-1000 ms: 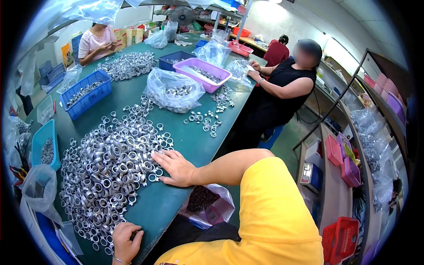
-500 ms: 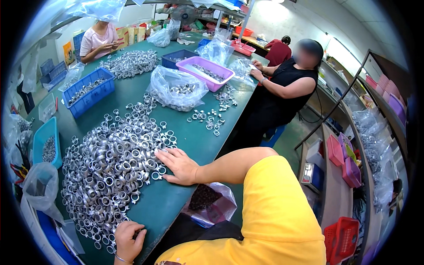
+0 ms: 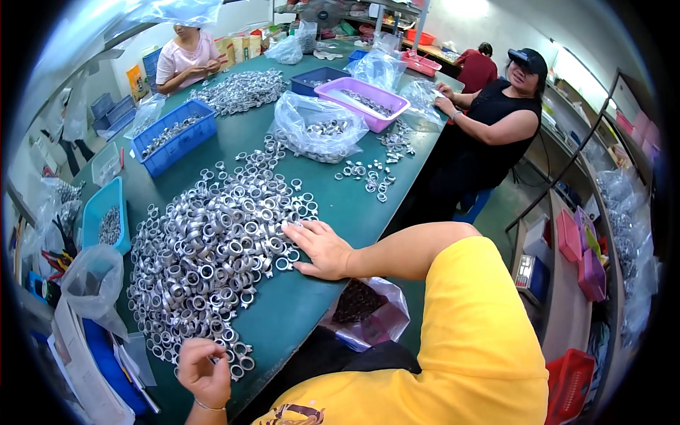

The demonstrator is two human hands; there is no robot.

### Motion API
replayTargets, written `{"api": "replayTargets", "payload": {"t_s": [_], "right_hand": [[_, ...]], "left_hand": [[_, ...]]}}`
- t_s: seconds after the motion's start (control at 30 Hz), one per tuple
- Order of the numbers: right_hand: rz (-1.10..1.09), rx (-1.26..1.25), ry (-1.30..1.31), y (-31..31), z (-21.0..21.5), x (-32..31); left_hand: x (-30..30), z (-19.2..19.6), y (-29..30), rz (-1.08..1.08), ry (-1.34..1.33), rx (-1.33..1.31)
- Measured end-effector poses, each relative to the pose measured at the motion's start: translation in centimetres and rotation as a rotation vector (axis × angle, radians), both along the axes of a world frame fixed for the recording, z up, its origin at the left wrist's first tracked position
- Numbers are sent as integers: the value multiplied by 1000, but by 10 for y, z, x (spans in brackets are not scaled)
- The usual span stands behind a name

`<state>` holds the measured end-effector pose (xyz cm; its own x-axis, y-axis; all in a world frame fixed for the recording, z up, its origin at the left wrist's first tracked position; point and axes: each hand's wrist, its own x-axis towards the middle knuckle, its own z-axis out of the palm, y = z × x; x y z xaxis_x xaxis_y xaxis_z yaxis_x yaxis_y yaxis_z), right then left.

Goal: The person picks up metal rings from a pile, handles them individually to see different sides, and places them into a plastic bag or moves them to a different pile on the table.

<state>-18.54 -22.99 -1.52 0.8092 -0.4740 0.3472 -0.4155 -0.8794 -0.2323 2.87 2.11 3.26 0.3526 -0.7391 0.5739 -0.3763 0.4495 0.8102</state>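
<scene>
A big heap of small silver metal rings (image 3: pixel 212 248), each with a little lug, covers the near part of the green table. My right hand (image 3: pixel 324 251) lies flat at the heap's right edge, fingers spread and fingertips touching the outer rings. Over the near end of the heap is my left hand (image 3: pixel 203 372), fingers curled in toward the thumb. Whatever may be between those fingers is hidden or too small to name.
Beyond the heap stand a clear bag of rings (image 3: pixel 317 131), a blue bin (image 3: pixel 173 145), a purple basket (image 3: pixel 361 106) and a turquoise tray (image 3: pixel 106 216). Co-workers sit at the far left and the right side (image 3: pixel 496 131). A bag (image 3: pixel 368 312) hangs below the table edge.
The whole view has shifted, so the table appears farther right and higher. My left hand has moved left against the heap, baring rings to its right. My right hand stays at the heap's edge.
</scene>
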Motion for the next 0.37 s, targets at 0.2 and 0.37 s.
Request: {"api": "replayTargets", "payload": {"t_s": [0.2, 0.37], "right_hand": [[-67, 20, 47, -2, -2, -21], [6, -19, 2, -1, 2, 0]], "left_hand": [[-21, 94, -17, -349, 74, -659], [-18, 130, 18, -868, 164, -910]]}}
